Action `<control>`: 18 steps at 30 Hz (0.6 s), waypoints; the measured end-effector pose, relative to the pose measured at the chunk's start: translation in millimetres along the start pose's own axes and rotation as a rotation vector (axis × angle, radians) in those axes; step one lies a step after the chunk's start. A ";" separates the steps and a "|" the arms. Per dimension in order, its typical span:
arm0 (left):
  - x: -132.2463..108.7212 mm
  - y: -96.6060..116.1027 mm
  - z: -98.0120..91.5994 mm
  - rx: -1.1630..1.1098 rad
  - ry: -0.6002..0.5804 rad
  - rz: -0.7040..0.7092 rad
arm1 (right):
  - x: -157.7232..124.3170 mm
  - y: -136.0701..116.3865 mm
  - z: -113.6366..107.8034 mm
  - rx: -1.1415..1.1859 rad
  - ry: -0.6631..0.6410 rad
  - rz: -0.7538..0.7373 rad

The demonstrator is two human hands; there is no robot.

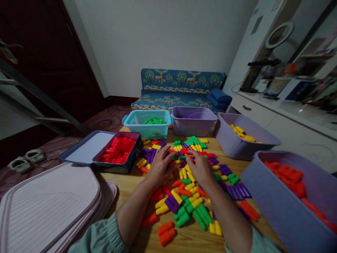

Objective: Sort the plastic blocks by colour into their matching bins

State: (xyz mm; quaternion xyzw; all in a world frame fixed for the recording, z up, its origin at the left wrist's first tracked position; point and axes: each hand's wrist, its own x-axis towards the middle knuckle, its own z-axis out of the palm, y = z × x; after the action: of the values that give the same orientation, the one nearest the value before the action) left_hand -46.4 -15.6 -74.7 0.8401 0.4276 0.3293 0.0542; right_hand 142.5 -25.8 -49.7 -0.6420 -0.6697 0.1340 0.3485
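Note:
A heap of small plastic bullet-shaped pegs in red, orange, yellow, green and purple lies spread over a low wooden table. My left hand rests palm down on the pegs, fingers stretched toward the middle of the heap. My right hand lies beside it, fingers bent down onto the pegs near some red and green ones. What, if anything, its fingertips pinch is hidden. The two hands almost touch.
A tin of red pegs with its lid open sits at the left. Behind stand a teal bin with green pegs and a purple bin. At right are a bin of yellow pegs and a bin of orange pegs. A pink lid lies front left.

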 end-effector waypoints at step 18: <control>0.5 -2.4 1.0 0.108 -0.119 -0.020 | -2.4 -4.7 1.6 0.099 -0.009 -0.028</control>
State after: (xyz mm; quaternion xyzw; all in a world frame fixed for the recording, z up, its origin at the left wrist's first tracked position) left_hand -47.3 -13.5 -76.1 0.8557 0.4490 0.2547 0.0372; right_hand 137.8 -28.2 -48.6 -0.6138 -0.6728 0.1650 0.3787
